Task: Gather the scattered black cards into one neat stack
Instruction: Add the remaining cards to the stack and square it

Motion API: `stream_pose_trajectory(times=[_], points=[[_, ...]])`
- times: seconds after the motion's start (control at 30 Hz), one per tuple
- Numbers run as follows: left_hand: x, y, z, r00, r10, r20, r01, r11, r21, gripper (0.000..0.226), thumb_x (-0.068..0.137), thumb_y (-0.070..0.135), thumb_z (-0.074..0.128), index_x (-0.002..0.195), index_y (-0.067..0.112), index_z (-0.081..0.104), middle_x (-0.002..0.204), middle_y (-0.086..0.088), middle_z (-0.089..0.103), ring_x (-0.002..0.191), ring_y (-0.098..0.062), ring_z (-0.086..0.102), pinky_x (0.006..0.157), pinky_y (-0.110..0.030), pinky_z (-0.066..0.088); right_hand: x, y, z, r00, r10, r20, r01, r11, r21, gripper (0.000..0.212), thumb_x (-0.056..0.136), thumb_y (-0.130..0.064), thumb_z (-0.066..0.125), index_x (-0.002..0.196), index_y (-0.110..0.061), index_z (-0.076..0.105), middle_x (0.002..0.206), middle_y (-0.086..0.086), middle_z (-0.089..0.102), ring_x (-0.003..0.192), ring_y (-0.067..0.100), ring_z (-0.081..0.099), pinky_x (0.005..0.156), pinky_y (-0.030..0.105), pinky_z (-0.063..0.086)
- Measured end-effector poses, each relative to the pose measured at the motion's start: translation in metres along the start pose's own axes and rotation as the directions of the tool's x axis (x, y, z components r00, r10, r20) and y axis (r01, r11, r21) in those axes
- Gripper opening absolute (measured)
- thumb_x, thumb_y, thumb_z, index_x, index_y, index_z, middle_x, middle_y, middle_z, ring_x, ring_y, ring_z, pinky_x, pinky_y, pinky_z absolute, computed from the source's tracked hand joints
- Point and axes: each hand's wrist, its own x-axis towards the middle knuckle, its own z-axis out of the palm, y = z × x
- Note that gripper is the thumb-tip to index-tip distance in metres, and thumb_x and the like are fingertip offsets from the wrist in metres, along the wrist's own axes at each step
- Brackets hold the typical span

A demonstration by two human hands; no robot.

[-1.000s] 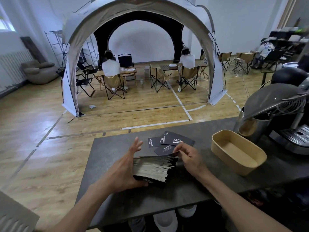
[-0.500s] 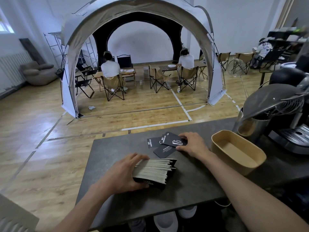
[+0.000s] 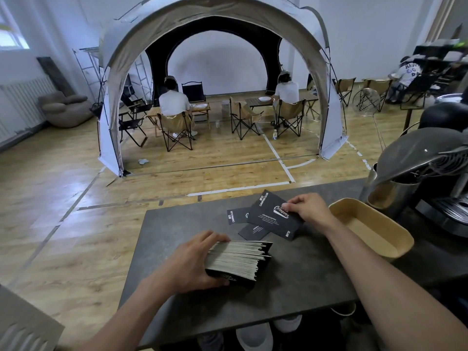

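A thick stack of black cards (image 3: 240, 259) rests on the dark grey table (image 3: 291, 295), its pale edges fanned towards me. My left hand (image 3: 195, 264) clamps the stack's left side, fingers on top and thumb at the near edge. Beyond it my right hand (image 3: 307, 207) pinches one black card (image 3: 272, 215) with white lettering and has it tilted up off the table. Two more black cards lie flat under it: one at the left (image 3: 236, 216), one nearer me (image 3: 253, 230).
A tan oblong tray (image 3: 395, 235) stands on the table right of my right hand. Behind it are a steel jug (image 3: 387, 196) and a dark machine (image 3: 430, 158). The table's far edge drops to a wooden floor with a tent and seated people.
My right hand left the stack, reached out to the loose cards and lifted the top one. My left hand's fingers closed down onto the stack.
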Motion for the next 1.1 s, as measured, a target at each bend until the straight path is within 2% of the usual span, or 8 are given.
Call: stream_pose_trajectory(times=[0.13, 0.3, 0.37, 0.43, 0.53, 0.73, 0.9, 1.1], points=[[0.001, -0.001, 0.0, 1.0, 0.014, -0.014, -0.014, 1.0, -0.002, 0.093, 0.066, 0.076, 0.078, 0.143, 0.05, 0.034, 0.167, 0.025, 0.004, 0.145, -0.009, 0.039, 0.111, -0.041, 0.048, -0.028, -0.021, 0.011, 0.976, -0.218, -0.018, 0.217, 0.975, -0.035, 0.01, 0.082, -0.03, 0.083, 0.087, -0.021, 0.082, 0.082, -0.007, 0.078, 0.076, 0.005, 0.071, 0.073, 0.024, 0.056], [0.002, -0.004, 0.002, 0.999, -0.002, -0.053, -0.001, 0.998, -0.057, 0.123, 0.064, 0.076, 0.08, 0.158, 0.047, 0.007, 0.171, 0.019, 0.005, 0.152, -0.006, 0.027, 0.118, -0.033, 0.036, -0.072, -0.034, 0.036, 0.764, -0.17, 0.622, 0.281, 0.956, -0.084, 0.026, 0.101, -0.031, 0.062, 0.103, -0.012, 0.079, 0.096, 0.0, 0.08, 0.085, 0.006, 0.072, 0.085, 0.029, 0.057], [0.003, -0.004, 0.002, 1.0, 0.015, -0.022, -0.016, 1.0, -0.027, 0.1, 0.067, 0.075, 0.079, 0.149, 0.052, 0.026, 0.155, 0.022, 0.04, 0.137, -0.001, 0.046, 0.114, -0.034, 0.044, -0.058, -0.031, 0.034, 0.872, -0.214, 0.44, 0.277, 0.957, -0.083, 0.027, 0.103, -0.029, 0.059, 0.105, -0.009, 0.077, 0.102, 0.006, 0.079, 0.09, 0.015, 0.073, 0.094, 0.043, 0.057], [0.003, -0.003, 0.002, 1.0, 0.009, -0.018, -0.009, 1.0, -0.014, 0.087, 0.068, 0.073, 0.078, 0.142, 0.046, 0.041, 0.137, 0.026, 0.054, 0.122, 0.005, 0.053, 0.107, -0.028, 0.047, -0.039, -0.026, 0.026, 0.937, -0.296, 0.188, 0.35, 0.814, -0.463, 0.036, 0.09, -0.049, 0.069, 0.11, -0.02, 0.076, 0.107, -0.002, 0.076, 0.098, 0.016, 0.07, 0.092, 0.041, 0.057], [0.004, -0.004, 0.001, 0.999, 0.007, -0.037, -0.007, 1.0, -0.017, 0.085, 0.066, 0.073, 0.079, 0.139, 0.042, 0.047, 0.13, 0.029, 0.054, 0.116, 0.009, 0.051, 0.101, -0.016, 0.042, -0.031, -0.014, 0.03, 0.945, -0.272, 0.183, 0.313, 0.583, -0.75, 0.062, 0.072, -0.073, 0.07, 0.116, -0.029, 0.071, 0.113, -0.002, 0.069, 0.111, 0.023, 0.062, 0.089, 0.039, 0.055], [0.002, -0.004, 0.002, 1.0, -0.015, -0.02, 0.014, 0.999, -0.032, 0.086, 0.065, 0.075, 0.079, 0.138, 0.043, 0.045, 0.129, 0.029, 0.053, 0.115, 0.009, 0.05, 0.099, -0.015, 0.04, -0.027, -0.02, 0.023, 0.888, -0.431, 0.162, 0.376, 0.477, -0.795, 0.036, 0.098, -0.046, 0.052, 0.121, -0.027, 0.073, 0.109, -0.001, 0.076, 0.104, 0.023, 0.069, 0.086, 0.037, 0.057], [0.003, -0.002, -0.001, 1.0, -0.002, -0.006, 0.002, 0.999, -0.044, 0.086, 0.066, 0.073, 0.08, 0.139, 0.044, 0.044, 0.131, 0.031, 0.049, 0.116, 0.007, 0.052, 0.101, -0.023, 0.046, -0.049, -0.026, 0.016, 0.818, -0.538, -0.202, 0.491, 0.837, -0.242, 0.031, 0.091, -0.013, 0.069, 0.119, -0.024, 0.062, 0.098, -0.002, 0.074, 0.082, 0.014, 0.071, 0.065, 0.028, 0.061], [0.003, 0.001, -0.002, 0.999, -0.053, 0.008, 0.054, 0.994, -0.092, 0.138, 0.061, 0.076, 0.083, 0.16, 0.046, -0.009, 0.165, 0.016, 0.026, 0.138, -0.008, 0.049, 0.115, -0.038, 0.044, -0.078, -0.022, 0.061, 0.957, -0.29, 0.009, 0.243, 0.819, 0.519, 0.062, 0.086, 0.016, 0.065, 0.122, -0.033, 0.055, 0.102, 0.006, 0.071, 0.09, 0.018, 0.073, 0.077, 0.035, 0.063]])
